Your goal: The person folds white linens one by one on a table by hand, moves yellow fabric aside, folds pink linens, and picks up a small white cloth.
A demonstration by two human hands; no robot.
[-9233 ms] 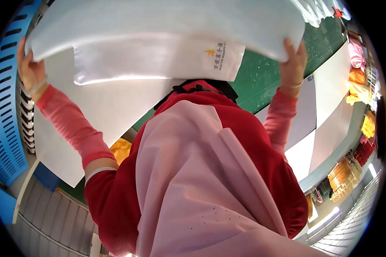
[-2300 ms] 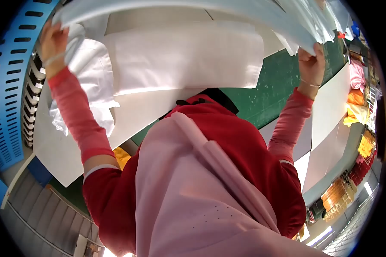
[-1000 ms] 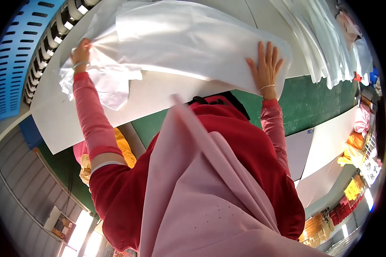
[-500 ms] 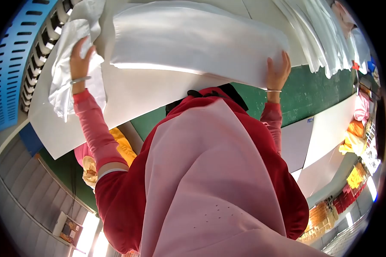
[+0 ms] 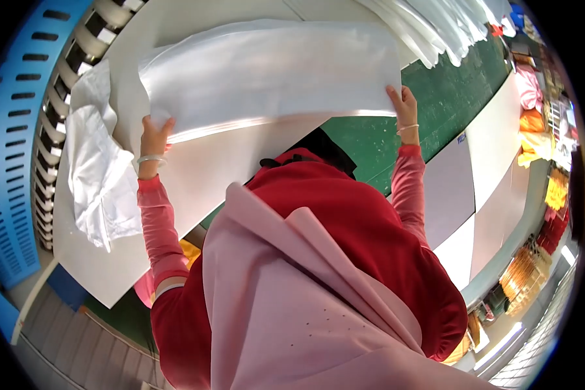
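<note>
A long folded piece of white fabric (image 5: 273,75) stretches between my two hands over the white table. At its near left corner, my left hand (image 5: 154,138) grips the edge with thumb and fingers closed on it. My right hand (image 5: 403,107) pinches the near right corner, over the green surface. Both hands have a bangle at the wrist. Left of my left hand lies a crumpled white cloth (image 5: 97,175) on the table, apart from the hand.
A blue slotted plastic crate (image 5: 23,130) and a row of pale curved bars stand along the left. More white fabric (image 5: 429,26) hangs in folds at the far right. The white tabletop (image 5: 208,156) meets a green surface (image 5: 435,110). Coloured bundles (image 5: 533,127) sit farther right.
My left hand has moved from above the crumpled cloth to the folded fabric's left corner and taken hold. My right hand now pinches its right corner. The view has turned slightly.
</note>
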